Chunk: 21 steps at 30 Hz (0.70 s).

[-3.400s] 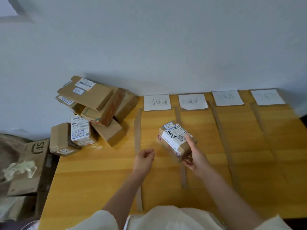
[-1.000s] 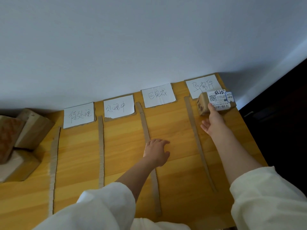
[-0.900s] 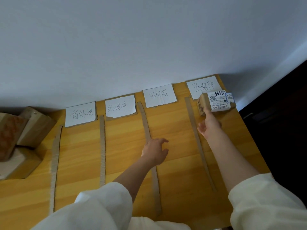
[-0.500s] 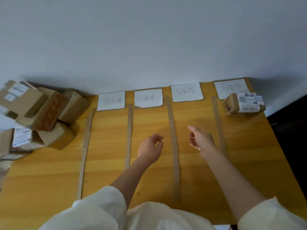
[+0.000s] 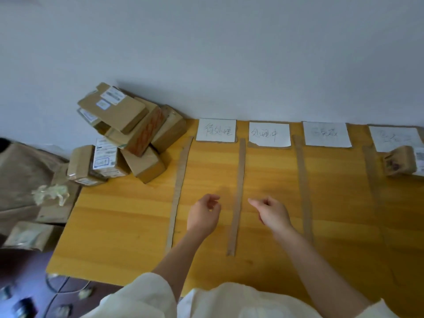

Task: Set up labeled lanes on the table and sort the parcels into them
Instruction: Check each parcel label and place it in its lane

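Four white handwritten labels lie along the wall edge of the yellow table (image 5: 119,237), the first label (image 5: 216,130) at the left and the fourth label (image 5: 394,137) at the right. Brown cardboard strips such as the second strip (image 5: 237,196) mark the lanes. One small parcel (image 5: 400,163) sits in the rightmost lane below the fourth label. A pile of cardboard parcels (image 5: 128,131) stands at the table's back left. My left hand (image 5: 204,215) and my right hand (image 5: 273,213) hover over the first two lanes, fingers loosely curled, holding nothing.
Left of the table lie a brown bag (image 5: 20,175), crumpled paper (image 5: 51,193) and flat cardboard packages (image 5: 27,235) on a lower surface. Cables (image 5: 59,288) lie on the dark floor at the lower left. A plain wall backs the table.
My right hand set the small parcel down in the rightmost lane, let go and drew back leftward to the middle. The view has swung left, bringing the parcel pile into sight.
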Tool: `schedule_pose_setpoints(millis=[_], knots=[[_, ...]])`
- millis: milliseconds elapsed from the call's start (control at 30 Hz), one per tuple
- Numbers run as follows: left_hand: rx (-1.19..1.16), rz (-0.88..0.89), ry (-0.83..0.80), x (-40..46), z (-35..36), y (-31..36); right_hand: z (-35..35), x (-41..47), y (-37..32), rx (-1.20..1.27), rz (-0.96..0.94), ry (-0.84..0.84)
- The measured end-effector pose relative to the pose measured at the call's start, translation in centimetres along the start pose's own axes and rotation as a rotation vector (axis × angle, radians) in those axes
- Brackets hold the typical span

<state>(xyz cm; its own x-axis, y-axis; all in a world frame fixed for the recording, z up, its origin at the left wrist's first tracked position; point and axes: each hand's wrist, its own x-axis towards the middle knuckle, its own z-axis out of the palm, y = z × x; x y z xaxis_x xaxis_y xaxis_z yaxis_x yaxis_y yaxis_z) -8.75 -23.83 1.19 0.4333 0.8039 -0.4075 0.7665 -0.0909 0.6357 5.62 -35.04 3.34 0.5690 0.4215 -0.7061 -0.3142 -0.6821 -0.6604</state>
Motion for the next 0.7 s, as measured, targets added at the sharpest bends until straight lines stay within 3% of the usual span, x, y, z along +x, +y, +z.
schedule_pose_setpoints(millis=[333, 700], knots=[[-0.092, -0.06, 0.17, 3.9, -12.2, -9.1, 14.7, -1.1, -5.9, -0.104, -0.128, -0.044], [-0.278, -0.068, 0.449, 9.7, -23.3, -11.9, 24.3, -0.3, -17.6, -0.245, -0.401, -0.075]])
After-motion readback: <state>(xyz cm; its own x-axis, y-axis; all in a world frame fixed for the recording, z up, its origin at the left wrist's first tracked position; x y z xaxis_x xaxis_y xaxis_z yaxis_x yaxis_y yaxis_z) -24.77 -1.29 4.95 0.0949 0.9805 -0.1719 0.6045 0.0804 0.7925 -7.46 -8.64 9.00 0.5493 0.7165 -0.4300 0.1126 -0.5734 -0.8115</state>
